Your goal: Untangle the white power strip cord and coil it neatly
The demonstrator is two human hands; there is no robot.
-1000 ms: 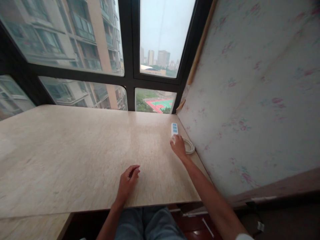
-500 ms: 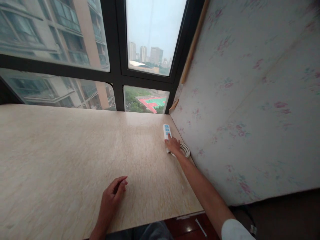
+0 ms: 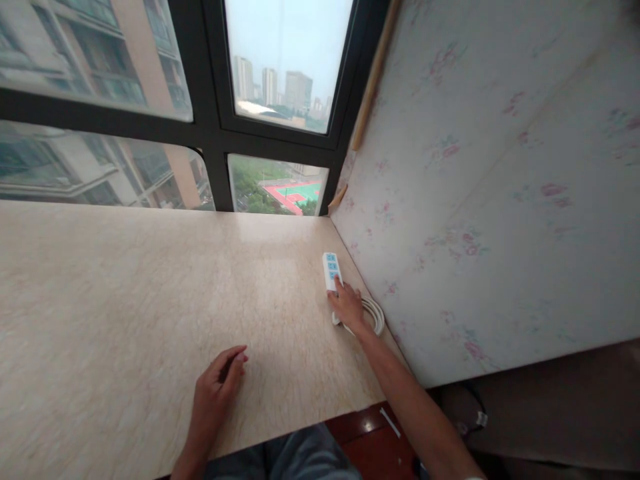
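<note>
A white power strip (image 3: 331, 272) with blue socket faces lies on the stone-patterned sill, close to the papered wall. My right hand (image 3: 348, 305) grips its near part, thumb along the left side and a finger over the top near the lowest socket. Its coiled white cable (image 3: 376, 315) rests beside that hand, partly hidden under the wrist. My left hand (image 3: 218, 381) is loosely closed above the near part of the sill, thumb against curled fingers, and nothing shows in it.
The broad sill (image 3: 125, 287) runs left beneath a dark-framed window (image 3: 270, 141). A flowered wall (image 3: 480, 200) bounds it on the right. Below the front edge are a dark red cabinet (image 3: 361, 437) and a dark cable (image 3: 481, 407).
The view has shifted slightly toward the right and down. The right hand stays on the power strip, which has come a little nearer. The left hand keeps its curled shape.
</note>
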